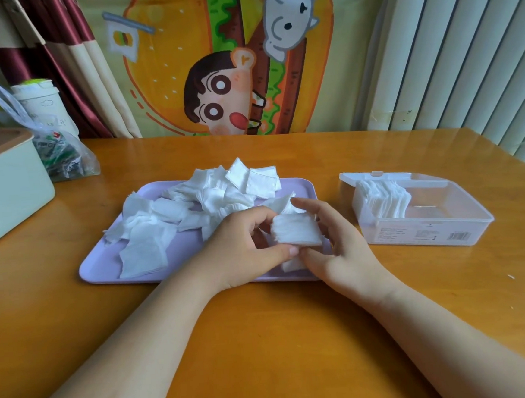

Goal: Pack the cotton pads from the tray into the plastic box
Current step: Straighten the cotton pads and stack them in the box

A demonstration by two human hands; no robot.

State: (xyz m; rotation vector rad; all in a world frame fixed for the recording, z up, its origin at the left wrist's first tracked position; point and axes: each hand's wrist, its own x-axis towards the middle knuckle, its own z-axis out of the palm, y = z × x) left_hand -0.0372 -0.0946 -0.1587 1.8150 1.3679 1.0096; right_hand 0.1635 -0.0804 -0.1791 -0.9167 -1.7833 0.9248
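Note:
A lilac tray (103, 268) lies mid-table with several white square cotton pads (210, 196) scattered loosely over it. Above the tray's front right corner, my left hand (243, 253) and my right hand (337, 243) both hold a small stack of cotton pads (295, 230) between them, fingers pinching its edges. To the right stands a clear plastic box (463, 217), lid open, with a row of pads (384, 200) standing on edge against its left wall; the rest of the box is bare.
A pale green box with a brown lid (6, 187) sits at the left edge. Behind it are a plastic bag of packets (59, 152) and a white cup (43, 103). A cartoon cloth hangs on the wall behind the wooden table (266, 340).

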